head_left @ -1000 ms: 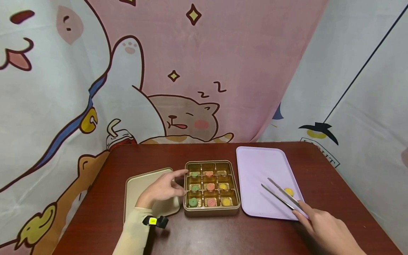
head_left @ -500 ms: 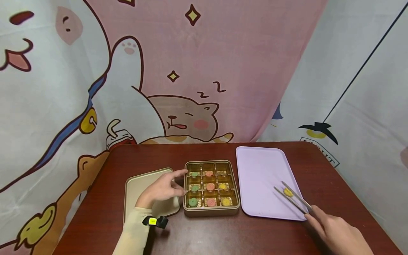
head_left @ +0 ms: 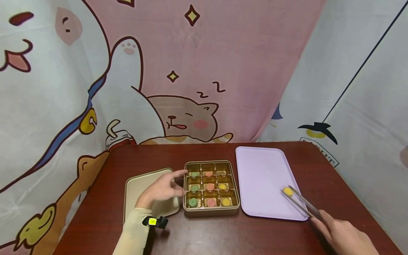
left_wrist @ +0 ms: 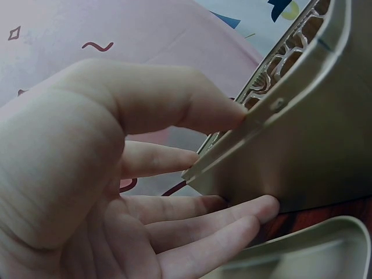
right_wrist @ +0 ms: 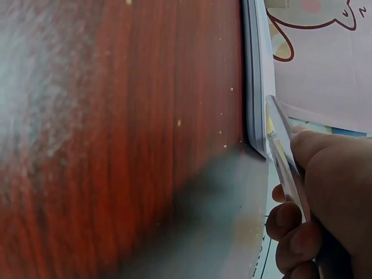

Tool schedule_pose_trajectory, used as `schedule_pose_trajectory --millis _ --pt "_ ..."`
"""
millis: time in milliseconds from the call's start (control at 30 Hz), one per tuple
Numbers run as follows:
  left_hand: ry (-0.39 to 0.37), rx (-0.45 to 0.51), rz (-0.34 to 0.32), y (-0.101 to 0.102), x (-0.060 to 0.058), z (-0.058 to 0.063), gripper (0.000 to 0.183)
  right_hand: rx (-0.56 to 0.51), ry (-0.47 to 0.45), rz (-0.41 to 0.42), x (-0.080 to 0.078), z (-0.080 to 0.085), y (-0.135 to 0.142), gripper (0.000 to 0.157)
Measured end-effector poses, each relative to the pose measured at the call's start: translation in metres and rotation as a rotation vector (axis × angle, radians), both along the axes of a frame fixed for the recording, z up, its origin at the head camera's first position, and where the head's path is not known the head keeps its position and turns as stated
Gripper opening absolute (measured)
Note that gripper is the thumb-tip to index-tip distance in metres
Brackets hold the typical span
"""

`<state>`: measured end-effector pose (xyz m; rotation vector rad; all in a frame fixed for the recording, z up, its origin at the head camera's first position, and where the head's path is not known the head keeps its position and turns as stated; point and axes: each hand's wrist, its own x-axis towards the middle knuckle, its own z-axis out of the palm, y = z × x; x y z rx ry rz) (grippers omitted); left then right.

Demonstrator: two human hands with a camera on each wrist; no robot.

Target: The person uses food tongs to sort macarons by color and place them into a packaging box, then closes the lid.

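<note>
My right hand (head_left: 345, 230) grips metal tongs (head_left: 302, 202) at the front right. Their tips stand on either side of a small round yellow piece (head_left: 288, 191) on the lilac tray (head_left: 261, 166). In the right wrist view, the fingers curl round the tongs' (right_wrist: 285, 168) handles. A gold square box (head_left: 211, 213) with a divided gold liner stands mid-table. Green, pink-orange and yellow round pieces lie in its compartments; the back right one shows bare liner. My left hand (head_left: 162, 187) rests fingertips and thumb against the box's left side, fingers extended, as the left wrist view shows.
A gold lid (head_left: 135, 191) lies on the dark red table (head_left: 204, 233) left of the box, partly under my left hand. Behind the table's far edge hangs a cartoon-printed cloth (head_left: 248, 71).
My right hand has moved right and toward me with the tongs. Their tips, earlier left of the yellow piece, now flank it and have drawn closer together. My left hand stays at the box.
</note>
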<state>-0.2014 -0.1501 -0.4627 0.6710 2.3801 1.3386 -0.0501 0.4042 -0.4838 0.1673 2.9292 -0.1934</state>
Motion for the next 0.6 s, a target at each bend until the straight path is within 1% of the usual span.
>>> schedule_pose_trajectory --millis 200,400,533,600 --pt "0.007 -0.004 0.0 -0.0005 -0.0002 -0.0009 0.084 -0.006 0.014 0.015 0.0025 -0.0026 0.0026 0.05" --pt "-0.01 0.003 -0.01 -0.0005 -0.0004 -0.0017 0.084 0.007 0.047 0.035 0.0031 -0.0057 0.0019 0.038" --pt "0.001 -0.01 -0.01 -0.0007 -0.0007 -0.0019 0.085 0.012 0.07 0.041 0.0034 -0.0065 0.0001 0.029" --pt "0.009 -0.015 -0.009 -0.0007 -0.0006 -0.0018 0.085 0.01 0.075 0.041 0.0038 -0.0071 -0.0003 0.028"
